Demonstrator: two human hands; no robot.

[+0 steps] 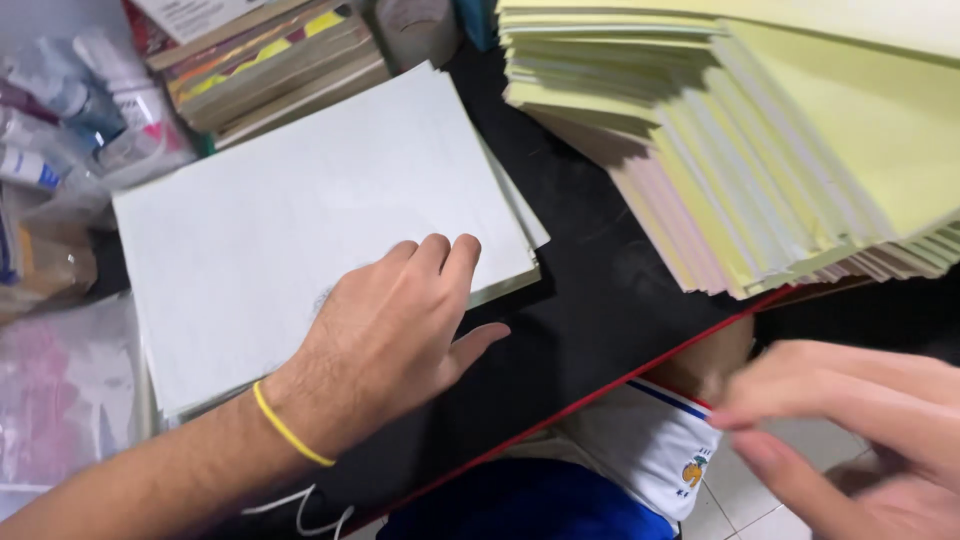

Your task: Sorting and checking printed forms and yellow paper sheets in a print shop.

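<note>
My left hand lies flat, palm down, on the near right corner of a stack of white paper sheets on the black table. Its fingers are together, the thumb reaches onto the table, and a yellow band circles the wrist. My right hand hovers blurred at the lower right, off the table's edge, fingers loosely curled with nothing seen in them. A tall fanned stack of pale yellow and pinkish sheets fills the upper right.
Books are piled at the top behind the white stack. Tubes and bottles in clear plastic crowd the upper left, and a plastic bag lies at the left. The table has a red front edge; below it are my shorts and tiled floor.
</note>
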